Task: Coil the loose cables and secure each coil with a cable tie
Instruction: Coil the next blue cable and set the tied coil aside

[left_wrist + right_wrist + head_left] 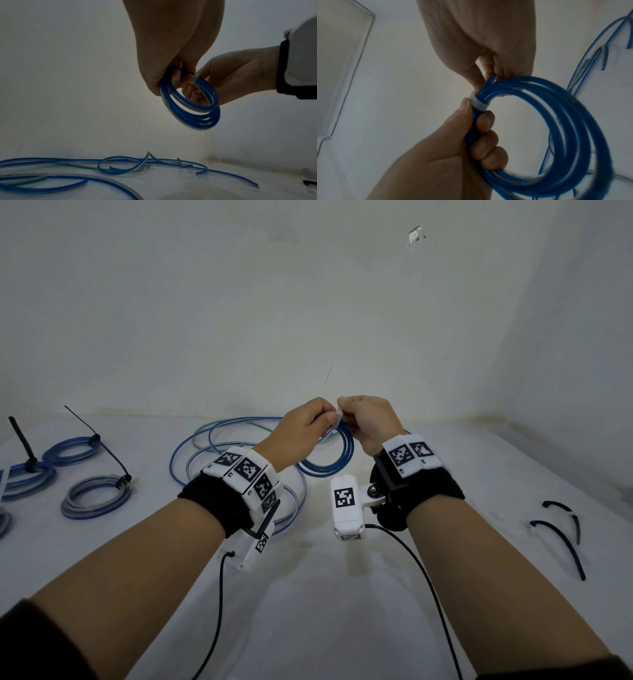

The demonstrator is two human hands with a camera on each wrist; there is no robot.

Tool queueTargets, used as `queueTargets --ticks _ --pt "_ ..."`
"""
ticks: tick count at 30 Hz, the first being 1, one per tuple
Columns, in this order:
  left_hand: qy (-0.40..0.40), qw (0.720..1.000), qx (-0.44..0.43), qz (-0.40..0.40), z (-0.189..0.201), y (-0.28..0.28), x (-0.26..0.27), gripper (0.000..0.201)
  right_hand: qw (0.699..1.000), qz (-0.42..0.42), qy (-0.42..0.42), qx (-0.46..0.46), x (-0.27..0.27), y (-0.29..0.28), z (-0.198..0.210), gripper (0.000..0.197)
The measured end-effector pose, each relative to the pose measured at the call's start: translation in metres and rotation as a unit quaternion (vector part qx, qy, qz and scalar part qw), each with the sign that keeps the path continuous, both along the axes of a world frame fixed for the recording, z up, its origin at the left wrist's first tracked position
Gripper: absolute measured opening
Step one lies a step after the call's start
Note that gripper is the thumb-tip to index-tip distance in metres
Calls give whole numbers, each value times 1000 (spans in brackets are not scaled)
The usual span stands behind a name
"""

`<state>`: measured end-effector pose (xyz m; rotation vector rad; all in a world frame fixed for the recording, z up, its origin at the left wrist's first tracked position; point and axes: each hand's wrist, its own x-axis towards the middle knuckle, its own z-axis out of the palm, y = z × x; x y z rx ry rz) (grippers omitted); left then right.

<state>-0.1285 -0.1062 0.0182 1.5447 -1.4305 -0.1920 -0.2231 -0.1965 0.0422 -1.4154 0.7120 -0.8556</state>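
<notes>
I hold a small coil of blue cable up above the white table. My left hand grips the bundled strands, its fingers curled round them just below a white cable tie wrapped about the coil. My right hand meets it from the other side and pinches the white tie at the top of the coil. The tie's free end is hidden between the fingertips.
Loose blue, grey and green cables sprawl on the table under my hands. Three tied coils with black ties lie at the far left. Two spare black cable ties lie at the right. A wall stands close behind.
</notes>
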Motion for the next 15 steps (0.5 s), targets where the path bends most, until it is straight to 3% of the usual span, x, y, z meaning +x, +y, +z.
queueTargets --ticks 10,15 --pt "-66 998 -9 -4 0 9 0 12 999 -20 50 4 11 -9 -3 22" --pt "22 999 -23 24 12 11 6 15 1000 20 1 -17 8 3 -4 28"
